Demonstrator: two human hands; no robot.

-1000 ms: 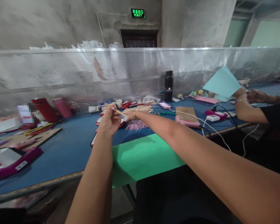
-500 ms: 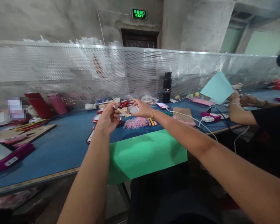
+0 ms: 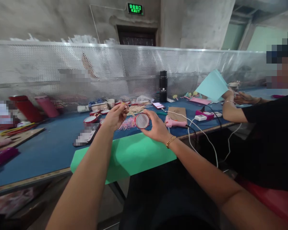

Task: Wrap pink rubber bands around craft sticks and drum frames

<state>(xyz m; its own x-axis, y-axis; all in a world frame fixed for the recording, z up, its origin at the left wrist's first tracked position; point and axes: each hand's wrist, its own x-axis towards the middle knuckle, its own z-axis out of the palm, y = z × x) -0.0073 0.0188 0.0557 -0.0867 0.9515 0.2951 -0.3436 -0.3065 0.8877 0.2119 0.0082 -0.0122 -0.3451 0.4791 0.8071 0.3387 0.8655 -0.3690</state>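
Note:
My right hand (image 3: 157, 128) grips a small round drum (image 3: 142, 121) with a red rim and a pale face, thumb and fingers around its edge. My left hand (image 3: 115, 117) is closed in a pinch on a thin wooden stick (image 3: 131, 111), whose far end meets the drum's rim; whether the two are joined I cannot tell. Behind the hands lies a heap of pink and purple rubber bands (image 3: 127, 124), partly covered. More red-rimmed drums (image 3: 90, 119) lie to the left. Below the hands, a green sheet (image 3: 139, 158) hangs over the table's front edge.
A phone (image 3: 86, 135) lies left of my left forearm. Wooden sticks (image 3: 137, 110) and a black bottle (image 3: 163, 87) stand farther back. A pink glue gun (image 3: 175, 122) and white cables (image 3: 206, 142) lie right. A person's hand (image 3: 228, 95) nearby holds light blue sheets (image 3: 212, 85).
My right hand has come back toward me with the drum and turned its face to me. Both hands are now close together, with the stick at the drum's rim. The view has shifted right.

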